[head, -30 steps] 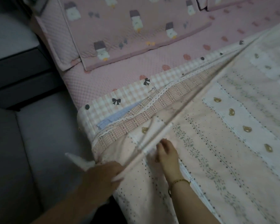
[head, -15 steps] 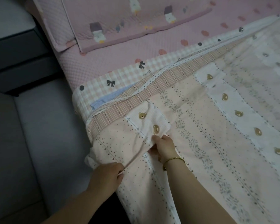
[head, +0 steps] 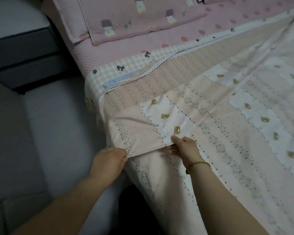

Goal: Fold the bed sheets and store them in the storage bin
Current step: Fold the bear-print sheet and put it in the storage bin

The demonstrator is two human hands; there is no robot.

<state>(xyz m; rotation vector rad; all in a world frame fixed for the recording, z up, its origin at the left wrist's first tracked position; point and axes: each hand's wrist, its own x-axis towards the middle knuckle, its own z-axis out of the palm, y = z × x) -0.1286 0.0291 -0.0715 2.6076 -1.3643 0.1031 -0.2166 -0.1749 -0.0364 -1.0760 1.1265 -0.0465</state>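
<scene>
While the left hand [head: 109, 160] and right hand [head: 183, 147] pinch its turned-back edge low in the frame, the bear sheet [head: 227, 133] looks soft, light and floppy, best held by its corners.

Head view: dim indoor light, soft image.
We record low, even light with a pink-grey cast, strongest on the bear-print sheet [head: 210, 133] near centre and falling away to murk over the grey surface [head: 41, 133] at left and the dark furniture [head: 24, 53] at upper left. We find no glare and no hard-edged shadows; one black pocket lies under the sheet's hanging edge at the bottom. Fine print is smeared by noise throughout, and at far right the pattern washes out to a pale blur. Wide-angle bowing curves the pillow [head: 143, 19] borders and the edge of the bed [head: 119, 50] towards the corners.
</scene>
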